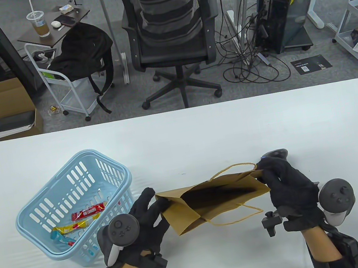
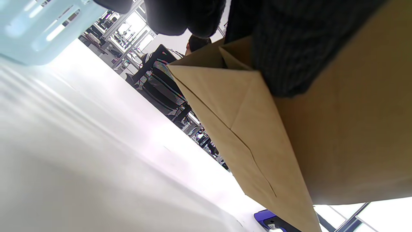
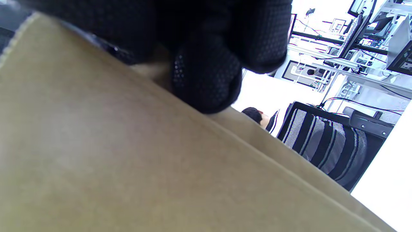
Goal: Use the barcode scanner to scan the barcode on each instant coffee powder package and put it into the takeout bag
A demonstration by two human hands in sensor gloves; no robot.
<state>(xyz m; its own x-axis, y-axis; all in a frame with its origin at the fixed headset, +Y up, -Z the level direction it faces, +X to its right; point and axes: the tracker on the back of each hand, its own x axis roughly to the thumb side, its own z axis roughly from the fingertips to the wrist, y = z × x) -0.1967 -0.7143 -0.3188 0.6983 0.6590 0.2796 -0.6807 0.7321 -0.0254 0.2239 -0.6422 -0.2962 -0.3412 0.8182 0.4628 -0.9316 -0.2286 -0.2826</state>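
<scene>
A brown paper takeout bag point(image 1: 183, 220) lies on its side on the white table, its mouth gaping toward the far side. My left hand point(image 1: 155, 206) holds the bag's left side with the edge between its fingers point(image 2: 289, 48). My right hand point(image 1: 264, 174) pinches the rim at the bag's right end, and its gloved fingers point(image 3: 209, 80) curl over the paper point(image 3: 112, 161). A red coffee packet point(image 1: 87, 212), a yellow one point(image 1: 69, 227) and a blue one point(image 1: 61, 237) lie in the light blue basket point(image 1: 68, 166). A dark barcode scanner point(image 1: 276, 154) lies just behind my right hand.
The basket stands tilted at the table's left, close to my left wrist. Bare white tabletop point(image 1: 265, 119) spreads behind and to the right of the bag. A black office chair point(image 1: 170, 32) stands beyond the far edge.
</scene>
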